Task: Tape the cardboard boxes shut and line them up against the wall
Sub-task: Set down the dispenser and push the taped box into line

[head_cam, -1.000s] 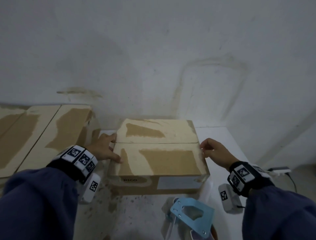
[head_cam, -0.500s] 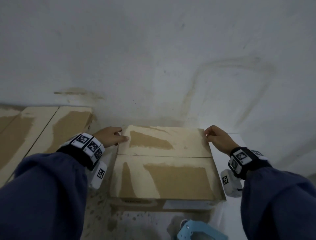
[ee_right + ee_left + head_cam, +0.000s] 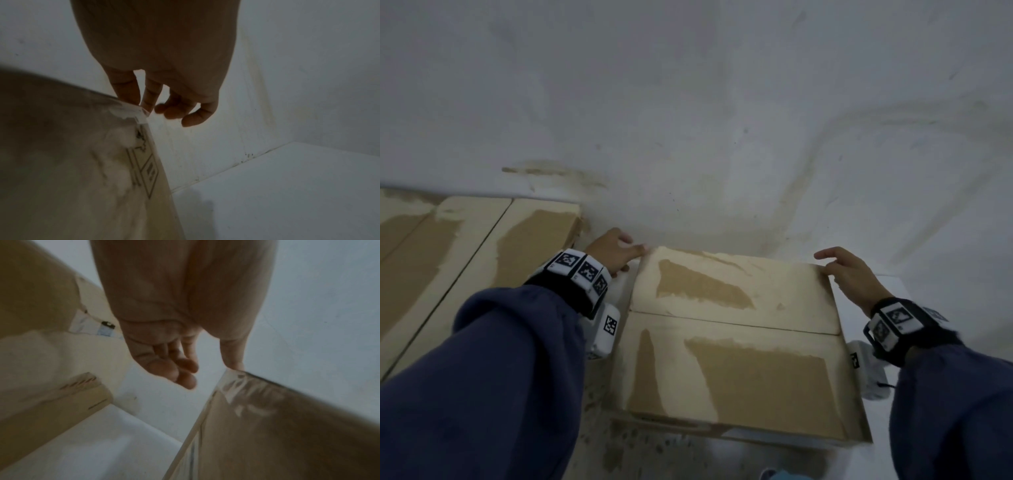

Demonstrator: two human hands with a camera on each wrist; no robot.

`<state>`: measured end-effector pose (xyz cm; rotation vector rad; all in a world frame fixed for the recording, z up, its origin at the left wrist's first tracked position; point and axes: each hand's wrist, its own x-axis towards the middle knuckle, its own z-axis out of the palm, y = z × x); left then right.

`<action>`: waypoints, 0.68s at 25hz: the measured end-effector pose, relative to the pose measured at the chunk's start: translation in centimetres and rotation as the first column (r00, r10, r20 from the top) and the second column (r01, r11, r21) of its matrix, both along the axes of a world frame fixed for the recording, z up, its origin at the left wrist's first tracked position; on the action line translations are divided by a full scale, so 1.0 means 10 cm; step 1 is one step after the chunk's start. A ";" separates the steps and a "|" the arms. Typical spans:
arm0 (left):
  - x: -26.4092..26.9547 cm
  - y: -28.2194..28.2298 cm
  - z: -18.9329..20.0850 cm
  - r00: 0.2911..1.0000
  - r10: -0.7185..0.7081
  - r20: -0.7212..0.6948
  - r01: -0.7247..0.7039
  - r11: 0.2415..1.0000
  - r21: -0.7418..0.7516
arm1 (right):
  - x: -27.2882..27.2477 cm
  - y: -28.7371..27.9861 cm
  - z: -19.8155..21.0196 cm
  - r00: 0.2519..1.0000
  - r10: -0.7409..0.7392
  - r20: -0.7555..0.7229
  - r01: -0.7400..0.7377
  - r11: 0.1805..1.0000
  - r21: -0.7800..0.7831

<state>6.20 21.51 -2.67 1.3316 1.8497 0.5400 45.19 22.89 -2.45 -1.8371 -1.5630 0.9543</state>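
— Progress: over the last second you have slid the brown cardboard box with pale scuffed flaps (image 3: pixel 732 329) back until its far edge sits at the grey-white wall (image 3: pixel 722 120), beside the tan boxes on the left (image 3: pixel 465 246).

— And my grip?

— Your left hand (image 3: pixel 613 251) and right hand (image 3: pixel 851 275) are slack, fingers loosely curled, only touching the box's far corners; it rests on the white worktop (image 3: pixel 287 186).
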 end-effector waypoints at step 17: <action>0.05 -0.20 -0.02 0.976 -0.145 0.161 0.136 0.988 0.068 | 0.04 -0.26 0.00 0.997 -0.016 -0.078 0.017 1.000 0.014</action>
